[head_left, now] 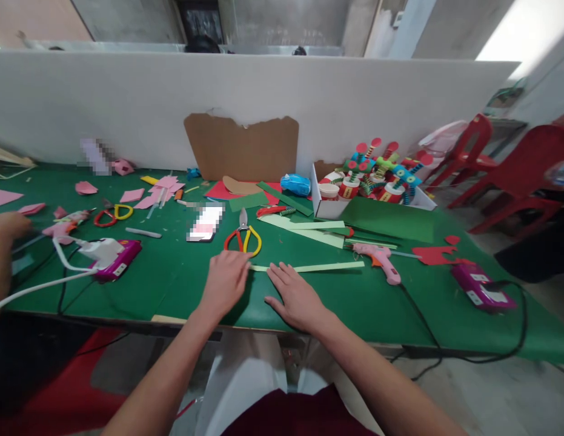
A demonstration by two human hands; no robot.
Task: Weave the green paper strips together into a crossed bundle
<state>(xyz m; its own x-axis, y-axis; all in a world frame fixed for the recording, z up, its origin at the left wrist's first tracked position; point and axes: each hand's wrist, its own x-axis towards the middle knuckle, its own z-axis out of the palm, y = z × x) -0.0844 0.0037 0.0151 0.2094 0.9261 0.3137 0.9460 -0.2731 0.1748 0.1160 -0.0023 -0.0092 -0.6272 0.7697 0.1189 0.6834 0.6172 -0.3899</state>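
A narrow pale green paper strip (329, 266) lies crosswise on the green tabletop in front of me. My left hand (226, 280) is closed, with its fingertips on the strip's left end. Flat on the table, my right hand (296, 295) is open, its outstretched fingers resting on the strip's middle. Just beyond my left hand are scissors (243, 235) with one red and one yellow handle, blades pointing away. Wider pale green paper strips (309, 229) lie behind my right hand. A pink glue gun (379, 257) rests to the right, near the strip's far end.
A white box (329, 209) at the back right holds several colourful spring-necked paper figures. A phone (206, 222) lies left of the scissors. Purple power strips (481, 287) with cords sit on both sides. At the left edge is another person's blurred arm (4, 254).
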